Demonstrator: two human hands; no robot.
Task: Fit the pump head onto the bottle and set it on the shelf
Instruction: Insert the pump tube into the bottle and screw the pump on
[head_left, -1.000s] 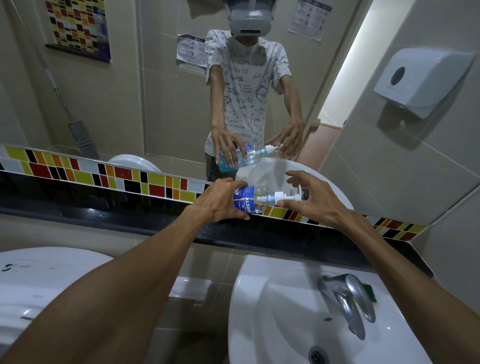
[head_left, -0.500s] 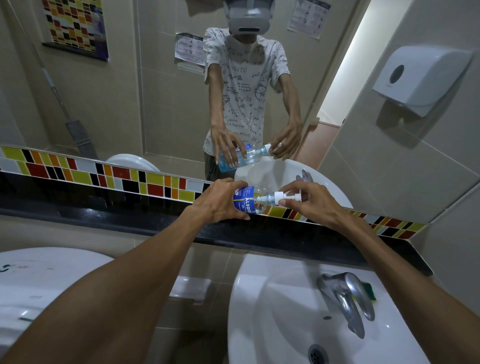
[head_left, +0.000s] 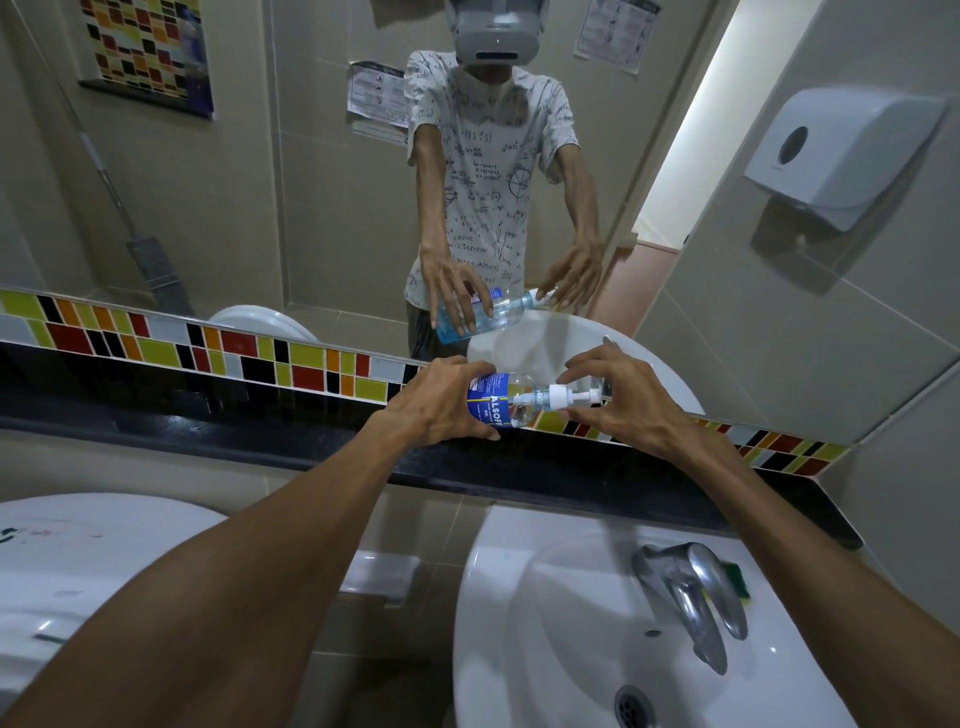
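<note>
A clear bottle (head_left: 491, 402) with a blue label lies on its side in the air, just above the black shelf (head_left: 260, 415) under the mirror. My left hand (head_left: 436, 410) is wrapped around its body. The white pump head (head_left: 563, 397) sits on the bottle's neck and points right. My right hand (head_left: 623, 400) hovers around the pump head with its fingers spread, thumb below and index finger above; the nozzle tip reaches towards its palm. The mirror repeats both hands and the bottle.
A white sink (head_left: 519, 623) with a metal tap (head_left: 691, 592) lies below the shelf, with a green sponge (head_left: 737, 577) beside the tap. A white fixture (head_left: 78, 561) is at lower left. A paper dispenser (head_left: 841, 150) hangs on the right wall.
My right hand pinched the pump head half a second ago; now its fingers have spread apart around it. The bottle and my left hand have stayed in place.
</note>
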